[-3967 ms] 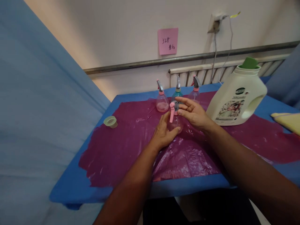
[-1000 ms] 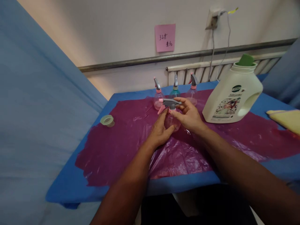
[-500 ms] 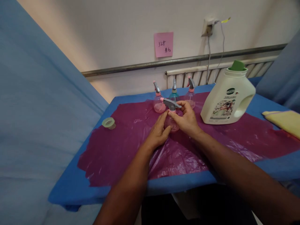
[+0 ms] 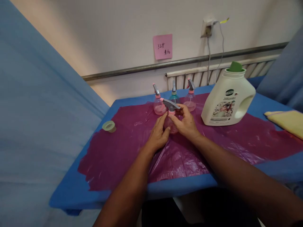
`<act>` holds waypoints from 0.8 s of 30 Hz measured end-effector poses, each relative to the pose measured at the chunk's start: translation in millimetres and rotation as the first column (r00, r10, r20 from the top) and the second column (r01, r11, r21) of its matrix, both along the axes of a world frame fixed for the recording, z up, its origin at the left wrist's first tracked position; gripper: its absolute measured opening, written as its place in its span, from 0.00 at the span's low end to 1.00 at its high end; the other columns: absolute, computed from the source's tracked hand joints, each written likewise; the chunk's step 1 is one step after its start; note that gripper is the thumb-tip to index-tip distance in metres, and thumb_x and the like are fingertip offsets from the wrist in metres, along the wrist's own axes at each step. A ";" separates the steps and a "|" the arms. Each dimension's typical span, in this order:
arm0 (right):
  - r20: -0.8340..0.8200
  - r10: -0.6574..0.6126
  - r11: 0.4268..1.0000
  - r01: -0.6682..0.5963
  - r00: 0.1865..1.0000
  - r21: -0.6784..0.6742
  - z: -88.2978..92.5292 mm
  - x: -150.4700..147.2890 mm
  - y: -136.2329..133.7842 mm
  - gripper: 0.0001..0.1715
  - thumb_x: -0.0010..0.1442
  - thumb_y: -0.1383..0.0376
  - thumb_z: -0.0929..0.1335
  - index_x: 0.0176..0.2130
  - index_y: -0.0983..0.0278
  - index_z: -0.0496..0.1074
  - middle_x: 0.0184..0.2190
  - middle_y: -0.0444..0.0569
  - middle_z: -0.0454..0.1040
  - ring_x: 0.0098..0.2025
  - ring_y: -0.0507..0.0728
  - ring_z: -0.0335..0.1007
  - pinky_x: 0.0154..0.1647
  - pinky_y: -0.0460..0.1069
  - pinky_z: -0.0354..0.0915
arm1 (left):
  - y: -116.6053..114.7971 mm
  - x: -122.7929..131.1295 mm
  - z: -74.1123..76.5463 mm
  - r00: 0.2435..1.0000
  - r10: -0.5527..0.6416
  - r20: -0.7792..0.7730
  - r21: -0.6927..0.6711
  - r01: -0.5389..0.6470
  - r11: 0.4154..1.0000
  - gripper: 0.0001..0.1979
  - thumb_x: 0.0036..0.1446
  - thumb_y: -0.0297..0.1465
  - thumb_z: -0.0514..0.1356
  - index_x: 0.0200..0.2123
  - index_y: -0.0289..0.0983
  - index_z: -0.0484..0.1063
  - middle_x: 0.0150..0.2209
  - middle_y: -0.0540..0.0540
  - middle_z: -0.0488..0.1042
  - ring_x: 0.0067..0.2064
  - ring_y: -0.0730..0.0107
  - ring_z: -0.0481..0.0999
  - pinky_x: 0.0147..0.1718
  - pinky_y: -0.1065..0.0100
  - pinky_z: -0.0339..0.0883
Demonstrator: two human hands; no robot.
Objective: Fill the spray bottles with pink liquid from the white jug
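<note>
A clear spray bottle (image 4: 172, 126) with a pink collar and a grey trigger head stands upright on the purple plastic sheet, its nozzle turned left. Against the left side of its body, my left hand (image 4: 158, 133) is closed around it. My right hand (image 4: 186, 123) holds the right side, thumb near the collar and fingers at the trigger head. Behind are a pink-collared spray bottle (image 4: 159, 104), a teal one (image 4: 174, 97) and another pink-collared one (image 4: 189, 102). Some clear liquid seems to lie in the pink-collared ones. My palms hide part of the held bottle.
To the right stands a large cream jug (image 4: 223, 94) with something green in its mouth. A small translucent cup (image 4: 109, 126) lies at the left, and a yellow cloth (image 4: 285, 121) at the far right. Behind the table run a metal rail (image 4: 142, 68) and a radiator (image 4: 196, 72).
The whole view has shifted slightly to the left. Both hands stay on the same spray bottle, with little visible movement of the fingers.
</note>
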State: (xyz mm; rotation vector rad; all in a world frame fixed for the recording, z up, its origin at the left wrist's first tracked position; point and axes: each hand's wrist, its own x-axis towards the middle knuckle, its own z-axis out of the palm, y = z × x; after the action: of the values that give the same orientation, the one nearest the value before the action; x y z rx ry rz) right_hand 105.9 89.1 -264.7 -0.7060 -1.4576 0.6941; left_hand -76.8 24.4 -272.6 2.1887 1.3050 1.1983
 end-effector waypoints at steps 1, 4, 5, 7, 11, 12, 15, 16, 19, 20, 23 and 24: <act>0.016 0.001 1.000 -0.001 1.000 0.010 -0.1 2.0 -0.3 0.31 0.67 0.52 0.79 0.63 0.57 0.73 0.57 0.56 0.85 0.55 0.64 0.84 0.61 0.62 0.79 | -0.1 -0.3 0.0 1.000 0.003 -0.001 0.002 -0.003 1.000 0.38 0.76 0.31 0.59 0.85 0.41 0.56 0.81 0.32 0.65 0.82 0.45 0.66 0.81 0.36 0.61; 0.053 0.012 1.000 -0.013 0.999 0.014 -0.6 6.2 -0.5 0.34 0.67 0.53 0.78 0.66 0.57 0.71 0.58 0.57 0.84 0.55 0.65 0.84 0.60 0.62 0.79 | 0.5 -0.7 -1.9 1.000 0.026 0.003 -0.007 -0.026 1.000 0.38 0.75 0.31 0.60 0.85 0.43 0.57 0.79 0.32 0.67 0.80 0.44 0.68 0.80 0.36 0.63; 0.067 0.019 1.000 -0.020 0.998 0.012 -0.7 7.2 -0.4 0.36 0.67 0.54 0.78 0.68 0.58 0.70 0.59 0.58 0.84 0.56 0.65 0.84 0.61 0.63 0.79 | 1.0 -0.7 -3.0 0.999 0.033 0.008 -0.011 -0.033 0.999 0.38 0.75 0.31 0.60 0.85 0.44 0.57 0.79 0.32 0.67 0.79 0.43 0.70 0.79 0.35 0.64; 0.100 0.039 0.999 -0.039 0.994 0.006 -0.1 9.7 -0.3 0.38 0.67 0.56 0.77 0.71 0.58 0.69 0.60 0.59 0.83 0.58 0.66 0.84 0.63 0.64 0.79 | 2.5 -0.6 -4.8 0.998 0.051 0.023 -0.006 -0.051 0.999 0.38 0.75 0.29 0.59 0.85 0.44 0.57 0.78 0.32 0.68 0.77 0.44 0.72 0.77 0.36 0.67; 0.168 0.097 0.993 -0.105 0.981 0.043 9.3 22.4 -2.6 0.45 0.67 0.65 0.73 0.78 0.57 0.63 0.65 0.59 0.81 0.65 0.67 0.81 0.72 0.68 0.74 | 4.4 0.2 -2.8 0.992 0.111 0.064 0.054 -0.114 0.992 0.40 0.71 0.25 0.58 0.84 0.44 0.58 0.76 0.33 0.71 0.72 0.48 0.76 0.72 0.41 0.73; 0.181 0.082 0.992 -0.097 0.980 0.075 14.1 27.6 -4.0 0.47 0.66 0.67 0.71 0.79 0.56 0.61 0.66 0.59 0.81 0.67 0.67 0.80 0.74 0.69 0.72 | 3.7 0.5 -0.4 0.988 0.143 0.067 0.075 -0.147 0.986 0.41 0.70 0.25 0.58 0.84 0.44 0.58 0.75 0.34 0.72 0.70 0.49 0.77 0.70 0.43 0.75; 0.184 -0.083 0.982 0.049 0.979 0.183 32.6 44.1 -10.8 0.50 0.66 0.68 0.70 0.82 0.54 0.59 0.61 0.56 0.83 0.63 0.67 0.80 0.71 0.69 0.74 | -3.4 3.1 11.1 0.964 0.261 0.053 0.125 -0.265 0.956 0.44 0.69 0.25 0.59 0.85 0.42 0.54 0.64 0.36 0.79 0.60 0.54 0.82 0.62 0.49 0.78; 0.193 -0.147 0.972 0.106 0.970 0.208 39.2 48.7 -13.8 0.50 0.68 0.67 0.70 0.83 0.54 0.58 0.57 0.56 0.84 0.57 0.67 0.82 0.66 0.68 0.77 | -7.3 4.7 15.7 0.956 0.289 0.040 0.131 -0.292 0.947 0.45 0.69 0.26 0.59 0.86 0.42 0.51 0.59 0.38 0.81 0.54 0.57 0.83 0.58 0.52 0.79; 0.324 -0.243 0.953 0.163 0.914 0.255 54.8 56.4 -24.2 0.53 0.72 0.61 0.70 0.87 0.58 0.50 0.42 0.51 0.85 0.38 0.64 0.80 0.46 0.62 0.80 | -21.2 11.2 28.5 0.949 0.315 -0.027 0.136 -0.309 0.941 0.49 0.71 0.27 0.58 0.88 0.42 0.38 0.49 0.44 0.84 0.39 0.64 0.80 0.45 0.59 0.77; 0.391 -0.244 0.952 0.143 0.887 0.271 57.5 56.7 -28.1 0.55 0.73 0.60 0.70 0.88 0.60 0.46 0.39 0.49 0.84 0.35 0.63 0.78 0.41 0.60 0.78 | -25.5 13.5 31.9 0.948 0.314 -0.057 0.141 -0.304 0.942 0.51 0.71 0.27 0.58 0.88 0.42 0.34 0.47 0.45 0.84 0.36 0.65 0.79 0.42 0.61 0.76; 0.573 -0.231 0.949 0.052 0.786 0.312 55.3 53.7 -39.7 0.62 0.74 0.60 0.70 0.89 0.66 0.34 0.34 0.47 0.83 0.30 0.63 0.78 0.32 0.56 0.72 | -35.0 19.0 39.1 0.937 0.319 -0.146 0.156 -0.296 0.942 0.55 0.69 0.27 0.58 0.88 0.39 0.27 0.43 0.46 0.85 0.32 0.64 0.77 0.38 0.61 0.74; 0.620 -0.234 0.946 0.027 0.749 0.324 51.4 52.3 -43.2 0.63 0.74 0.61 0.69 0.89 0.67 0.31 0.33 0.47 0.83 0.30 0.63 0.78 0.30 0.55 0.70 | -36.7 20.3 40.6 0.931 0.319 -0.180 0.158 -0.293 0.943 0.55 0.68 0.27 0.57 0.88 0.37 0.26 0.43 0.46 0.85 0.31 0.64 0.77 0.38 0.61 0.74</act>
State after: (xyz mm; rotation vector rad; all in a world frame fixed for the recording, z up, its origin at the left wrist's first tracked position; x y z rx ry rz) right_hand 158.2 46.0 -213.3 -0.8502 -2.0756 0.0832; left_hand -56.5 -12.3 -232.0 2.3095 1.7539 1.2219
